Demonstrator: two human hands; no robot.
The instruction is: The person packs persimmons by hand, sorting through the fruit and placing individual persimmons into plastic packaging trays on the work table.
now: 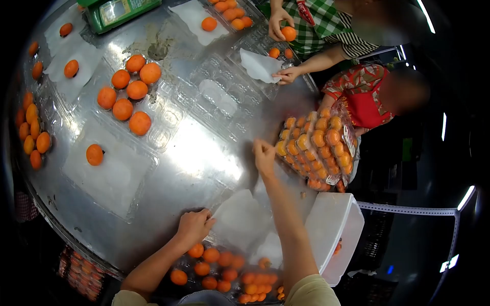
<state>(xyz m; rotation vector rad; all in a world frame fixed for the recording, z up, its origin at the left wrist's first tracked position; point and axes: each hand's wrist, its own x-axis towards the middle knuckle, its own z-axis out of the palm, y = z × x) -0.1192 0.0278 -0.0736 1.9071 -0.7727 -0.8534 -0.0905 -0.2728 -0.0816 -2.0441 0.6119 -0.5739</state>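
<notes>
At the near edge of the metal table, my left hand (195, 227) has its fingers closed at the edge of a white paper sheet (240, 217). My right hand (264, 155) is stretched further forward over the table, its fingers pinched together; what they hold, if anything, does not show. Below my hands, between my forearms, lie several round orange fruits (202, 269), which look like persimmons, partly under clear plastic. Another white sheet (268, 250) lies near my right forearm. Right of my right hand stands a stack of clear clamshell packs (319, 148) full of fruit.
Clear plastic trays (212, 97) and loose fruits (137, 90) spread over the metal table (204, 153). A green scale (120, 13) stands at the far left. A white bin (334, 234) is at right. Across the table, one co-worker's hand (280, 23) holds a fruit; another person in red (365, 97) stands by the packs.
</notes>
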